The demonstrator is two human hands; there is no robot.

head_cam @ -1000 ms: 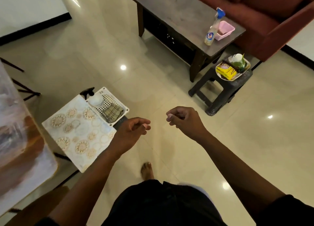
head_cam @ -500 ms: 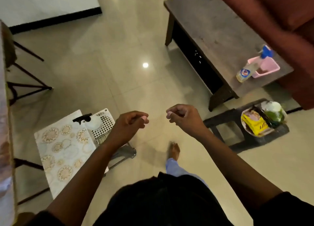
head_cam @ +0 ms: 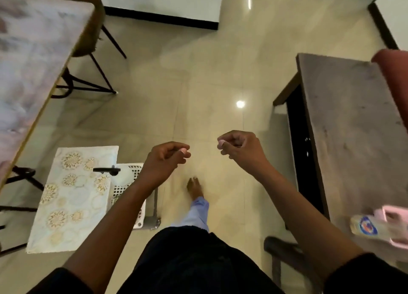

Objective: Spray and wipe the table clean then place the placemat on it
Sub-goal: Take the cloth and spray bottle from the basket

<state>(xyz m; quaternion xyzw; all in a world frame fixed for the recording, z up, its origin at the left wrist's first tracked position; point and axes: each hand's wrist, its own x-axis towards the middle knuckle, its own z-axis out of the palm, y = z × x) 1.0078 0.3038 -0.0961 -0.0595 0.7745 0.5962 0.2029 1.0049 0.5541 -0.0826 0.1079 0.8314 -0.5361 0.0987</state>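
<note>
A white placemat [head_cam: 72, 196] with gold flower patterns lies low at the left, partly over a white perforated basket [head_cam: 130, 183]. A black spray trigger [head_cam: 106, 170] sticks out of that basket. My left hand [head_cam: 167, 159] hovers just right of the basket, fingers curled, holding nothing. My right hand [head_cam: 240, 147] hangs in mid-air over the floor, also curled and empty. A marble-patterned table [head_cam: 28, 68] fills the upper left. A dark wooden coffee table [head_cam: 353, 139] stands at the right.
A spray bottle [head_cam: 366, 227] and a pink container [head_cam: 395, 223] sit on the coffee table's near end. Black chair legs [head_cam: 97, 72] stand under the marble table. A dark stool [head_cam: 284, 254] is at my lower right. My foot [head_cam: 194, 188] is on the tiled floor.
The view has swung left: the coffee table has slid to the right edge and the marble table has come into view. Both hands stay curled and empty in front of me.
</note>
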